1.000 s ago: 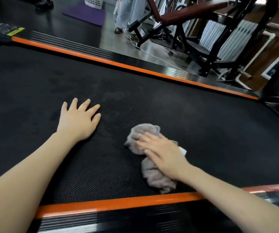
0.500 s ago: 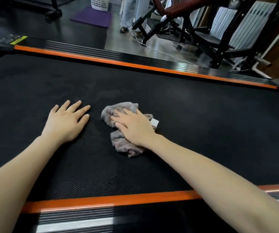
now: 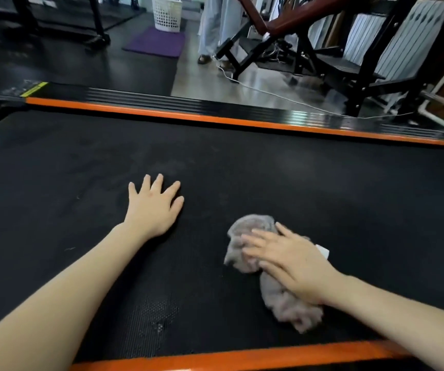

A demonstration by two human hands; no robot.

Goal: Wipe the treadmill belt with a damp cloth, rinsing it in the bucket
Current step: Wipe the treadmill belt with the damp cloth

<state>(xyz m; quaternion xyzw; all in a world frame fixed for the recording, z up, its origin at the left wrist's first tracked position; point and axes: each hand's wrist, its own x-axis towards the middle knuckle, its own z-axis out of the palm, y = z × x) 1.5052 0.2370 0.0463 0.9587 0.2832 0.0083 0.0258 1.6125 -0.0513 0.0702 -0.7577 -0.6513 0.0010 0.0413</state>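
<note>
A black treadmill belt (image 3: 295, 183) edged by orange strips (image 3: 215, 120) fills the view; beyond stand a white laundry basket (image 3: 166, 13), purple mat (image 3: 155, 42) and weight bench (image 3: 322, 36); the left hand (image 3: 152, 208) lies flat, fingers splayed, holding nothing; the right hand (image 3: 291, 259) presses flat, fingers extended, on a crumpled grey cloth (image 3: 250, 228) on the belt.

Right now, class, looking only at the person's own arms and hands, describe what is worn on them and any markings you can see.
Both forearms are bare up to the frame edge: no sleeves show. The left hand and right hand wear no gloves, and no rings, watch or wristbands are visible. No markings show; the right hand's fingers are slightly motion-blurred.
</note>
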